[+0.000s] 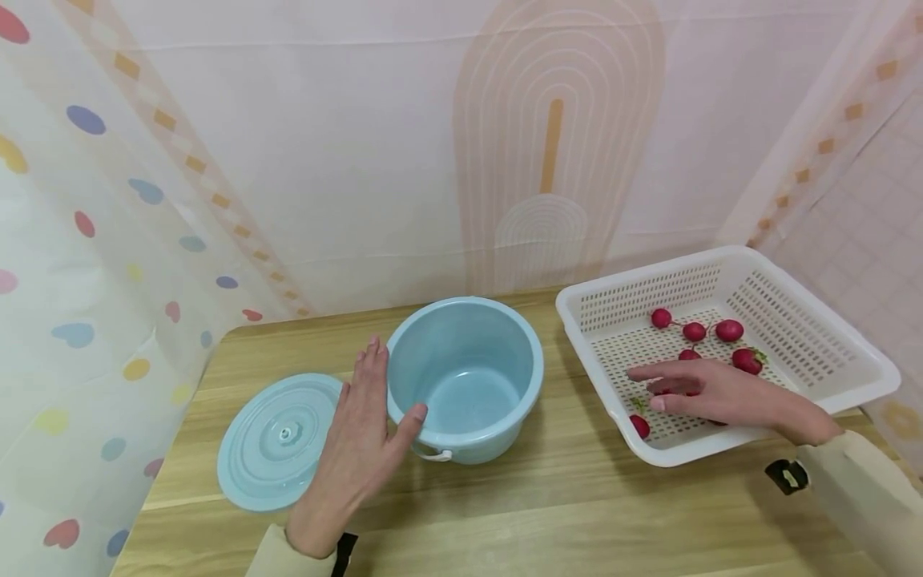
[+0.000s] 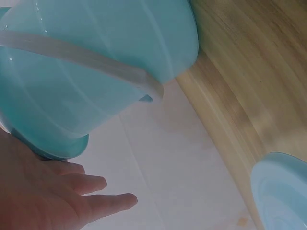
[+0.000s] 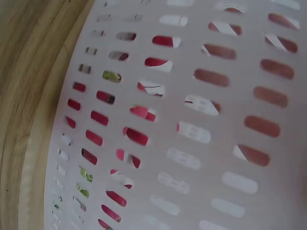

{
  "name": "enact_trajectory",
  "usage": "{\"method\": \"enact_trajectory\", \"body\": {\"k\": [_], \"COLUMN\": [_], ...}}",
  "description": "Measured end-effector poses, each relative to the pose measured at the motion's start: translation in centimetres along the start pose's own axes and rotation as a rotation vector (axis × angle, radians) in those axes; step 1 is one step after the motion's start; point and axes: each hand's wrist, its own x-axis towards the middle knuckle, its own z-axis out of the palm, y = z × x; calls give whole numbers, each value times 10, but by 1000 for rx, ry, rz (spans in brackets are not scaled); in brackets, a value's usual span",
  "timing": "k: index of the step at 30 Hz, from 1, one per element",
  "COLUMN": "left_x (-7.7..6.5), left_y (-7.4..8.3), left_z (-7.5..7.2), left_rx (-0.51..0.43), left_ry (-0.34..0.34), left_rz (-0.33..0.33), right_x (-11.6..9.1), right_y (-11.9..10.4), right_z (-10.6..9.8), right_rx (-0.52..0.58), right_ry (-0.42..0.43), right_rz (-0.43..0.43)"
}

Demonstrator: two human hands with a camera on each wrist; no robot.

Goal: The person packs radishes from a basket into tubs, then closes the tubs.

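Note:
A light blue bucket [image 1: 469, 302] stands upright on the table with nothing inside. My left hand [image 1: 360, 437] lies along its left rim, fingers straight and thumb spread. The left wrist view shows those fingers [image 2: 110, 203] beside the rim and the bucket's pale handle [image 2: 96, 60] hanging down. Over a white slotted basket [image 1: 667, 458] hovers my right hand [image 1: 710, 393], its fingers loosely bent above the radishes [image 1: 729, 330]. Nothing shows in its grasp. Several red radishes lie scattered on the basket floor, some hidden beneath the hand. Through the slots, the right wrist view catches radishes [image 3: 136, 135] and green leaf bits.
A round light blue lid [image 1: 252, 449] lies flat left of the bucket, partly behind my left hand. The wooden table [image 1: 548, 513] ends against a patterned cloth [image 1: 375, 160] at the back and sides. Bare wood separates bucket and basket.

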Motion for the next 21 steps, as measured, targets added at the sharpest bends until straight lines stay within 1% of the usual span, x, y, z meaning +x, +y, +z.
{"method": "enact_trajectory", "body": {"k": [6, 10, 13, 16, 21], "left_x": [0, 0, 0, 0, 0], "left_y": [0, 0, -1, -1, -2], "left_z": [0, 1, 1, 2, 3], "left_rx": [-5, -6, -10, -14, -19], "left_ry": [-3, -7, -7, 0, 2], "left_rz": [-1, 3, 3, 2, 7], "right_x": [8, 11, 12, 14, 20], "right_y": [6, 9, 9, 8, 8], "right_z": [0, 0, 0, 1, 5], "right_rx": [21, 71, 68, 42, 54], "right_ry": [-101, -186, -227, -251, -290], "right_rz": [-8, -9, 11, 49, 90]}}
